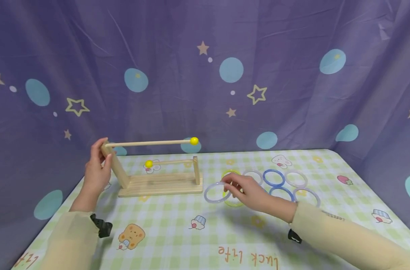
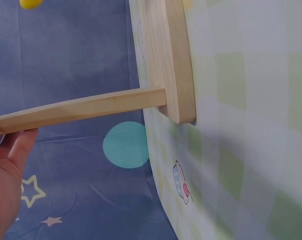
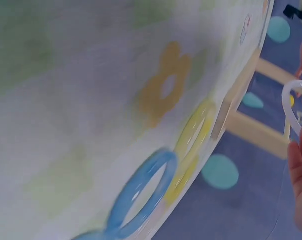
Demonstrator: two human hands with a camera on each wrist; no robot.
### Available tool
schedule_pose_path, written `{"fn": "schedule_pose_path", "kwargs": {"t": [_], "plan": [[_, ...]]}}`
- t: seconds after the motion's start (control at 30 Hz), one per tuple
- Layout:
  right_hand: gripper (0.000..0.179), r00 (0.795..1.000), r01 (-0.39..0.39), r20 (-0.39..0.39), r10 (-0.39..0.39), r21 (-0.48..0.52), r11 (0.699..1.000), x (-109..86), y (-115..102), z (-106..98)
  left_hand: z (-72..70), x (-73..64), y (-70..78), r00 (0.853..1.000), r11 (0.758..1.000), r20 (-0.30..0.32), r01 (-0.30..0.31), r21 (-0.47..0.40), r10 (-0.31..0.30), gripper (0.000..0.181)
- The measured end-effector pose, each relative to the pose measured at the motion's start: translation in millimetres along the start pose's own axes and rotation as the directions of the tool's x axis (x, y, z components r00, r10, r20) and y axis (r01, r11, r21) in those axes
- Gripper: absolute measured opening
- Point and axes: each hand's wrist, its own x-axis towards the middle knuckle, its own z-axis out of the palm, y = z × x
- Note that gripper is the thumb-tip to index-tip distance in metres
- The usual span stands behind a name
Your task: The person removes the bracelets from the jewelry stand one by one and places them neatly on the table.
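At the left, a pale wooden stand (image 1: pixel 161 183) rests on the table. Its taller post (image 1: pixel 118 167) carries a long rod (image 1: pixel 151 143) tipped with a yellow ball (image 1: pixel 194 141); a shorter post (image 1: pixel 196 170) holds a lower rod ending in another yellow ball (image 1: pixel 149 164). My left hand (image 1: pixel 96 170) grips the taller post near its top, also seen in the left wrist view. Between thumb and fingers, my right hand (image 1: pixel 250 191) pinches a pale translucent ring (image 1: pixel 205 192), held above the table just right of the stand. The ring is apart from both rods.
Several rings lie in two rows under and beyond the right hand: yellow (image 1: pixel 233 205), blue (image 1: pixel 273 170) and pale ones (image 1: pixel 306 179). A checked cloth (image 1: pixel 164 232) covers the table. A purple curtain (image 1: pixel 178 112) hangs behind and at both sides.
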Motion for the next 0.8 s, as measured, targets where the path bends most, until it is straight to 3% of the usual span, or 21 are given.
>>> {"fn": "schedule_pose_path", "kwargs": {"t": [0.27,0.53,0.67,0.8], "plan": [[0.011,0.999,-0.036,0.038,0.037,-0.041,0.999,-23.4,15.3,-20.9,-0.1,-0.3,-1.3,1.0,1.0,-0.001,-0.005,0.001,0.005,0.051],[0.01,0.992,-0.054,0.113,0.059,-0.053,0.997,-38.5,23.0,-22.5,-0.3,-0.6,-0.1,1.0,1.0,0.008,0.006,-0.004,-0.005,0.051],[0.006,0.981,-0.08,0.179,0.081,-0.015,0.997,-43.0,25.0,-19.7,-0.1,-0.7,0.2,1.0,1.0,0.009,-0.002,-0.004,0.002,0.051],[0.006,0.96,-0.153,0.241,0.143,0.024,0.988,-45.1,25.6,-17.2,-0.1,-0.5,-0.9,1.0,1.0,0.002,-0.016,0.004,0.016,0.051]]}}
